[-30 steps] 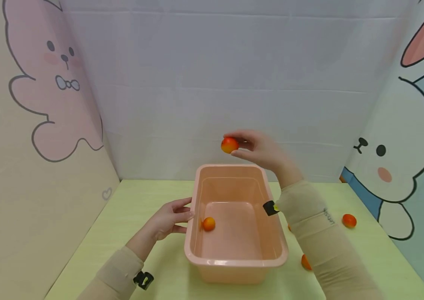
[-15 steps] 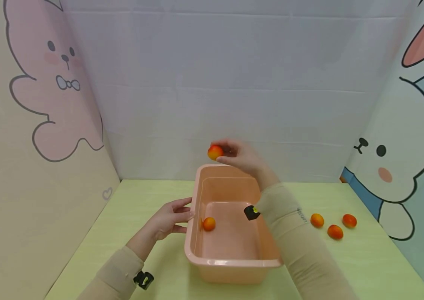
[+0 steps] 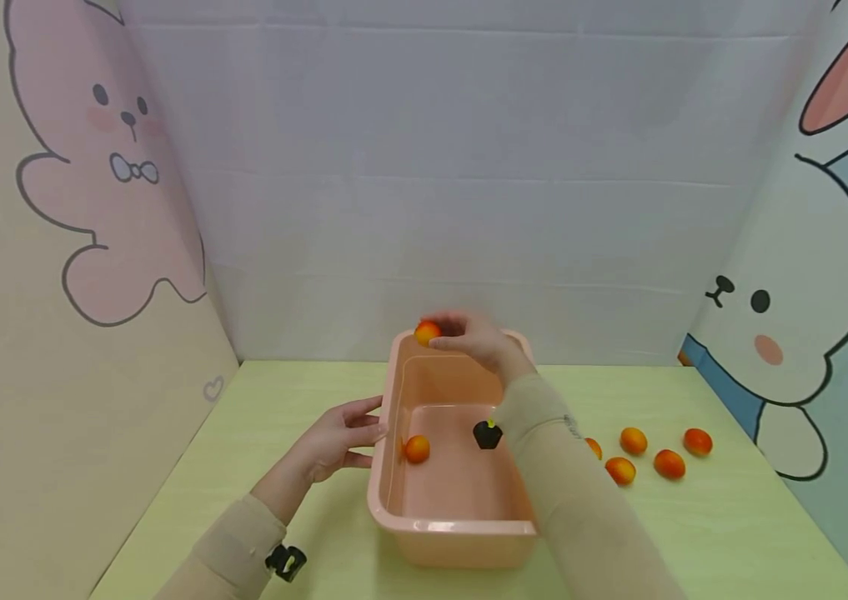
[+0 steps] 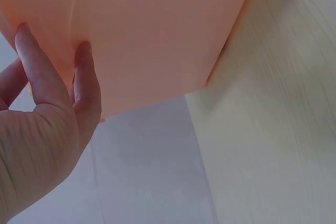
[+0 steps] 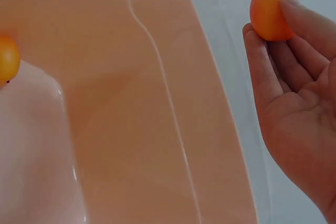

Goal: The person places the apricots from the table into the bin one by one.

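My right hand (image 3: pixel 474 340) pinches a small round orange-red fruit (image 3: pixel 426 334) between thumb and fingertips, above the far left part of the rim of a peach-coloured plastic basin (image 3: pixel 454 527). In the right wrist view, the same fruit (image 5: pixel 270 13) looks smooth and slightly egg-shaped. One similar fruit (image 3: pixel 417 449) lies on the basin's floor by its left wall. The fingers of my left hand (image 3: pixel 337 437) are extended at the basin's outer left side. Close up, in the left wrist view, the left hand (image 4: pixel 50 108) rests its fingertips against the outer wall.
Several more orange-red fruits, among them one fruit (image 3: pixel 669 464), lie on the pale yellow-green table (image 3: pixel 701 533) right of the basin; my right sleeve partly covers one. A white sheet (image 3: pixel 469 167) hangs behind, with cartoon-printed panels on both sides.
My right hand has moved left and down with the fruit, toward the basin's far rim. More fruits on the right have come out from behind the sleeve. The left hand stays put.
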### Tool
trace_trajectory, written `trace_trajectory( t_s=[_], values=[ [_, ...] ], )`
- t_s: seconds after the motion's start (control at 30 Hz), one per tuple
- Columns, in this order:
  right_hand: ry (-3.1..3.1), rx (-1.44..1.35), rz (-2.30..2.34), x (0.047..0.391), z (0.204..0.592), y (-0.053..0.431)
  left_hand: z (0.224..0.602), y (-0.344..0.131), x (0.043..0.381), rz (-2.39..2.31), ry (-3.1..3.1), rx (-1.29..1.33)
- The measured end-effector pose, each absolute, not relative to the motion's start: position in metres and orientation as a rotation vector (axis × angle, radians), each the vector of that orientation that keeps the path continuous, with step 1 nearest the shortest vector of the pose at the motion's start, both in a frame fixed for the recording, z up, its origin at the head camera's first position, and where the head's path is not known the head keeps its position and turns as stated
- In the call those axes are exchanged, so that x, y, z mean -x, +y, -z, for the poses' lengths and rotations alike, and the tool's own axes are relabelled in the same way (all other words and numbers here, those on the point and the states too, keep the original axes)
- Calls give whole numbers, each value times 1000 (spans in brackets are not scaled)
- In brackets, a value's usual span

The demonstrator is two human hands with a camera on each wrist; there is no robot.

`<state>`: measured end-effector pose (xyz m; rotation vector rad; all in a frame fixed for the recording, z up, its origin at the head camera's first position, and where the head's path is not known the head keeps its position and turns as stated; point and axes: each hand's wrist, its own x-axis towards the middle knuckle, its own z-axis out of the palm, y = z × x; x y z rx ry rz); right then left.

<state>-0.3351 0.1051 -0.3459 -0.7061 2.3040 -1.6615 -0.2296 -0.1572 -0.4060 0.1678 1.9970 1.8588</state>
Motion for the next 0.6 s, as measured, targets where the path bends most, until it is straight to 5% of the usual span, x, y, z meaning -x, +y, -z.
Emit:
trace_trajectory(
  t_s=[0.6],
  values=[
    [2351,762,1395,338,383,107,406,-158,227,-1864,1985,-183]
  ],
)
